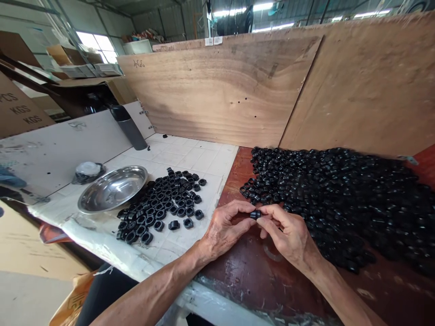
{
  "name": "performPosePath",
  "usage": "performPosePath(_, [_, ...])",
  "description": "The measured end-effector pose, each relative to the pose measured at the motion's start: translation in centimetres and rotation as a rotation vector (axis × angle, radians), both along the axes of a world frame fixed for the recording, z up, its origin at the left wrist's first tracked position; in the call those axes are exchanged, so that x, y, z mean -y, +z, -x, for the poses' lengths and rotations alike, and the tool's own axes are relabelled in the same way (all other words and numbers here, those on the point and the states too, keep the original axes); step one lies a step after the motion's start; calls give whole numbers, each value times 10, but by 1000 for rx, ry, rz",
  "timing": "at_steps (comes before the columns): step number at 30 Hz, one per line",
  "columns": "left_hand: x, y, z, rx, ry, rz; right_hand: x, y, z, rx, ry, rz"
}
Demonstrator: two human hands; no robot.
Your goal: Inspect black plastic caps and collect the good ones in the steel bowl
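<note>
A small black plastic ring-shaped part (pixel 255 214) is pinched between the fingertips of both hands above the dark red board. My left hand (pixel 226 226) grips its left side with thumb and forefinger. On the other side, the thumb and forefinger of my right hand (pixel 288 231) close on it. To the right spreads a large heap of similar black parts (pixel 333 194), stretching along the wooden wall. Left of my hands, a smaller group of black rings (pixel 166 199) lies on the white surface, many with their openings facing up.
A shiny metal bowl (pixel 113 188) stands left of the ring group, with a plastic-wrapped bundle (pixel 89 171) behind it. A dark bottle (pixel 131 129) leans in the back left corner. Plywood panels (pixel 217 90) wall off the back; cardboard boxes (pixel 20 106) are at far left.
</note>
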State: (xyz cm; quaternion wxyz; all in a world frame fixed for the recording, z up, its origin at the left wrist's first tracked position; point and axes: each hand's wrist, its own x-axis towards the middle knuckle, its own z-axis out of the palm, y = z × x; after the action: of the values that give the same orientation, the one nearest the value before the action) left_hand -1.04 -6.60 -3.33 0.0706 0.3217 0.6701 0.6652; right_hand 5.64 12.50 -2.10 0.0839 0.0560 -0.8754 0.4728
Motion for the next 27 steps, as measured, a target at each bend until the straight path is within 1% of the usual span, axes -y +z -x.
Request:
performPosePath(3, [0,-3,0,8,-35,-8,2,-2,0,-24,-25,-103])
performPosePath(5, [0,-4,-1,10,-50,-11,4,-3,1,-43,-41,-128])
performPosePath(9, [-2,1,-2,28,-41,-3,6,-2,0,-129,-107,-31])
performPosePath(11, [-2,3,-2,34,-19,4,5,-1,0,-215,-72,-5])
performPosePath(13, [-1,3,-2,30,-5,7,4,-1,1,-269,-26,-29])
performPosePath(17, [-1,1,-2,33,-38,26,3,-3,2,-247,-64,-103])
performPosePath(19, [-2,1,-2,66,-30,22,4,-3,1,-221,-82,-84])
performPosePath(21, [-2,2,-2,101,-13,15,6,-2,-1,-180,-67,-60])
performPosePath(24, [-3,7,-1,116,8,26,8,0,-3,-157,-46,-95])
performPosePath(27, [-2,11,-1,107,5,29,8,2,-5,-145,-55,-41])
